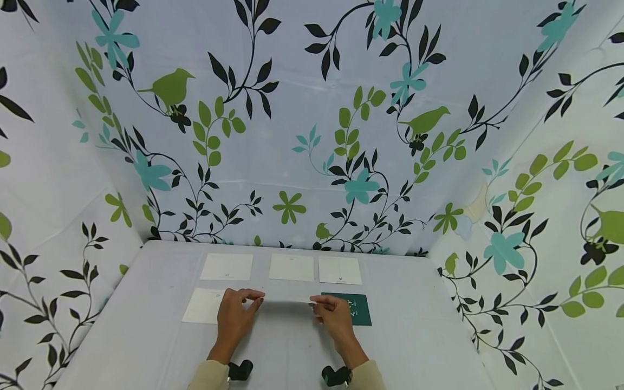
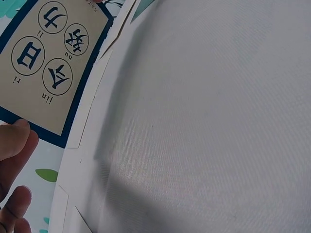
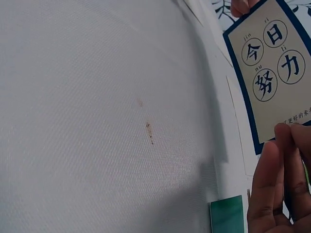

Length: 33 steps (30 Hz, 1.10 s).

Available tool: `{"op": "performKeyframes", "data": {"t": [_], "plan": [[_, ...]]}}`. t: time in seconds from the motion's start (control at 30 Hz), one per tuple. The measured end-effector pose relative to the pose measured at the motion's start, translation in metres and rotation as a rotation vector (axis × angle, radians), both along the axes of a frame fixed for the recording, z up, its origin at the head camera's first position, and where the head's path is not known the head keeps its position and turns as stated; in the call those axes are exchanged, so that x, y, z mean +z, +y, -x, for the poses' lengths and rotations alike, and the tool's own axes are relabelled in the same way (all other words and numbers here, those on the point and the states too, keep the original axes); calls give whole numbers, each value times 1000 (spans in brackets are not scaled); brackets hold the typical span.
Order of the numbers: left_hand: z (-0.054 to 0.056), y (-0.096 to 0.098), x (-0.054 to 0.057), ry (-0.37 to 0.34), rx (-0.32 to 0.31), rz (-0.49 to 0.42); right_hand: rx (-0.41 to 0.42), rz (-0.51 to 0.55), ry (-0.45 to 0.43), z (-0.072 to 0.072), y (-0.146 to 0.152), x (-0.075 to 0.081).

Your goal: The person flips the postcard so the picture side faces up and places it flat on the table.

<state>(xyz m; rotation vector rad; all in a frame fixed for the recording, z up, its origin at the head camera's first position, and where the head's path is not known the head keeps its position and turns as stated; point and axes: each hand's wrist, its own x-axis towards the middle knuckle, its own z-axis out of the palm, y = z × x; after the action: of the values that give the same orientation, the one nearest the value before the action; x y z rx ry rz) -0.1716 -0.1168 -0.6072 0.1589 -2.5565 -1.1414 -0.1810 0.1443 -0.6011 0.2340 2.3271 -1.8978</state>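
Note:
Both hands hold up one cream postcard [image 2: 36,99] with a dark blue border and circled Chinese characters. In the head view the card [image 1: 287,301] appears almost edge-on, above the table. The left hand [image 1: 235,322] pinches its left edge between thumb and fingers. At the opposite edge, the right hand [image 1: 336,322] pinches it the same way, as the right wrist view of the card [image 3: 269,114] also shows. A dark green card [image 1: 361,310] with white marks lies on the table, partly hidden behind the right hand. Beside the left hand lies a white card [image 1: 199,306].
Toward the back of the white table [image 1: 409,336] lie three pale cards in a row: a left one [image 1: 226,267], a middle one [image 1: 291,268] and a right one [image 1: 339,270]. Patterned cloth [image 1: 292,162] with leaves and birds hangs behind and along both sides.

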Motion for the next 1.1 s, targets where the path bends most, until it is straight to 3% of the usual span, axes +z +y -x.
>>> {"op": "performKeyframes", "data": {"t": [0.4,0.67,1.1], "plan": [[0,5,3,34,11,-30,-77,-62,11,2,-4,3],[3,5,2,-35,18,-54,-95,-77,9,1,-5,2],[5,7,-4,-42,46,-107,-204,-105,83,2,-17,1]]}}
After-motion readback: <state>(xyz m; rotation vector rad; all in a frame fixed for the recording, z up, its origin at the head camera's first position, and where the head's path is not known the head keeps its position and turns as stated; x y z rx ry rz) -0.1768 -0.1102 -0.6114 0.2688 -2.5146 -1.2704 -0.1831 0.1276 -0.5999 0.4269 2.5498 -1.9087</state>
